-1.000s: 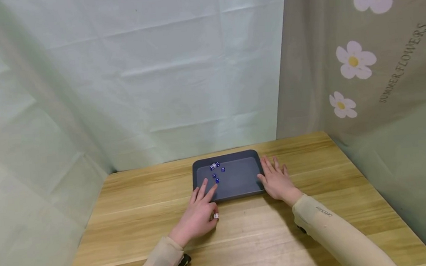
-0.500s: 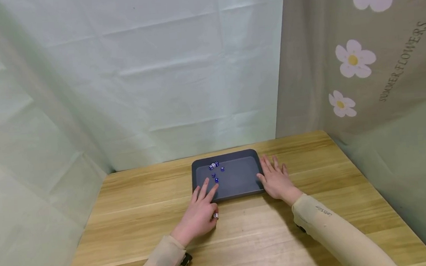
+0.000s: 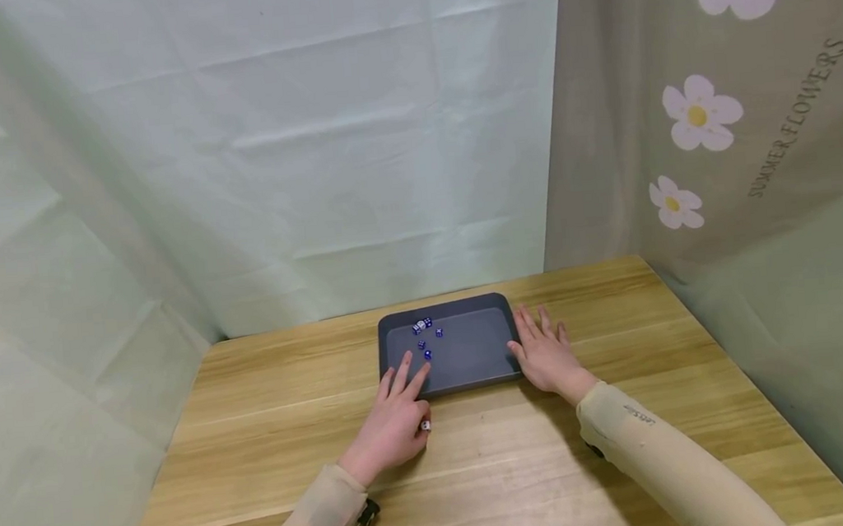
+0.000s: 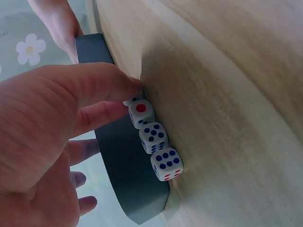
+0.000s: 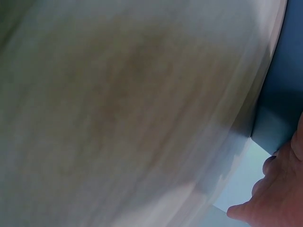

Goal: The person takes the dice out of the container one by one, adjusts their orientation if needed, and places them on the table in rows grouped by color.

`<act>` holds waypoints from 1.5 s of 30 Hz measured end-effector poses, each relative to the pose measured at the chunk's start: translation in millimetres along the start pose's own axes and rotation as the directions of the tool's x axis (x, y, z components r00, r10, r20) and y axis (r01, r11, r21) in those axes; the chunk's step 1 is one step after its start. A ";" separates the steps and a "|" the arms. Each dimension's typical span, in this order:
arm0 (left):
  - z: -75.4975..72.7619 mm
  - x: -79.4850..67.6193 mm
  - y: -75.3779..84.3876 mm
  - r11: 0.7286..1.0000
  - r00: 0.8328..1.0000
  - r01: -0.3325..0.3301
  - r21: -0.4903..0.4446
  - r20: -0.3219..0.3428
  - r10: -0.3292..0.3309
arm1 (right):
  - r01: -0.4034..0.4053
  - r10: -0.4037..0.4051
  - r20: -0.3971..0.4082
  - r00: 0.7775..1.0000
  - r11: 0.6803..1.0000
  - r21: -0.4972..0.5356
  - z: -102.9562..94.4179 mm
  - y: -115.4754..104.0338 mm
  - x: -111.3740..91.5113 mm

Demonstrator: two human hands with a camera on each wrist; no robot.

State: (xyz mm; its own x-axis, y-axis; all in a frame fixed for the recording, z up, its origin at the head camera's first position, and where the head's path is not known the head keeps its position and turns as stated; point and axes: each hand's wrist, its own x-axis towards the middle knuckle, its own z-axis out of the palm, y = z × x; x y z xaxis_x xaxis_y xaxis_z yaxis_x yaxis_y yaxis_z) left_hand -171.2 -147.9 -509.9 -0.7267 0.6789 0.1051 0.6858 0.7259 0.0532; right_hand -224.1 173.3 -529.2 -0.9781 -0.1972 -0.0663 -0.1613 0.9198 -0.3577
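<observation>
My left hand pinches a white die between thumb and index finger, just in front of the grey tray. In the left wrist view that die is mostly covered by the thumb. It sits at the end of a row on the table, beside a die with a red dot, one showing five and one showing six. My other left fingers spread over the tray's near rim. My right hand lies against the tray's right side with its fingers straight.
Inside the tray, toward its left, lie several blue dice and a whitish die. The wooden table runs back to a pale curtain. A flower-printed curtain hangs on the right.
</observation>
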 end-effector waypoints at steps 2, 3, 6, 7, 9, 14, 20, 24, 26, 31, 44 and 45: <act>0.4 -0.7 -0.6 1.000 1.000 -0.004 0.000 -0.007 0.004 | 0.001 -0.001 -0.002 1.000 1.000 0.000 -0.8 -0.9 -0.5; 0.6 -1.1 -0.9 1.000 1.000 -0.004 -0.002 -0.010 0.004 | 0.001 -0.001 -0.002 1.000 1.000 0.000 -0.8 -1.2 -0.4; 1.4 -1.6 -1.7 1.000 1.000 -0.005 -0.006 -0.013 0.005 | -0.003 0.003 0.000 1.000 1.000 -0.007 -1.5 -1.9 -0.5; 1.5 -1.8 -1.9 1.000 1.000 -0.004 -0.008 -0.014 0.004 | -0.003 0.003 -0.001 1.000 1.000 -0.008 -1.9 -1.9 -0.7; 2.1 -1.8 -2.3 1.000 1.000 -0.001 -0.009 -0.018 0.001 | -0.005 0.005 -0.002 1.000 1.000 -0.005 -2.2 -2.1 -0.5; 2.2 -2.9 -2.3 1.000 1.000 -0.004 -0.022 -0.029 0.003 | -0.001 0.001 -0.005 1.000 1.000 0.016 -0.2 -0.4 0.6; 1.7 -1.6 -4.2 0.998 0.999 -0.007 -0.067 -0.052 0.003 | 0.001 -0.001 -0.001 1.000 1.000 0.015 0.9 1.0 0.2; -1.4 1.6 -7.0 0.988 0.998 0.024 -0.154 -0.052 -0.032 | -0.002 0.002 0.000 1.000 1.000 0.011 -1.5 -1.0 -0.8; -4.3 3.8 -8.7 0.978 0.997 0.042 -0.204 -0.055 -0.055 | -0.005 0.005 0.003 1.000 1.000 0.007 -2.1 -1.7 -0.7; -13.8 9.3 -14.3 0.960 0.992 0.077 -0.270 -0.076 -0.101 | -0.010 0.010 -0.002 1.000 1.000 -0.003 -0.3 -1.1 0.1; -18.7 39.3 -37.5 0.931 0.980 0.142 -0.337 -0.087 -0.181 | -0.005 0.005 -0.011 1.000 1.000 -0.017 -0.7 -1.8 -1.9; -18.5 42.0 -39.2 0.930 0.978 0.150 -0.335 -0.087 -0.189 | -0.005 0.005 -0.010 1.000 1.000 -0.015 -1.1 -2.0 -2.1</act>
State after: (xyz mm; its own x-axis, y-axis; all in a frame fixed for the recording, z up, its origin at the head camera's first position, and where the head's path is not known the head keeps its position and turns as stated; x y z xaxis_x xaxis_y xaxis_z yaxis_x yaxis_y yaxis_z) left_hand -228.0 -149.9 -489.2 -0.8370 0.5170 0.1792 0.5423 0.7400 0.3980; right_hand -221.8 172.2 -527.4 -0.9801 -0.1897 -0.0587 -0.1587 0.9259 -0.3430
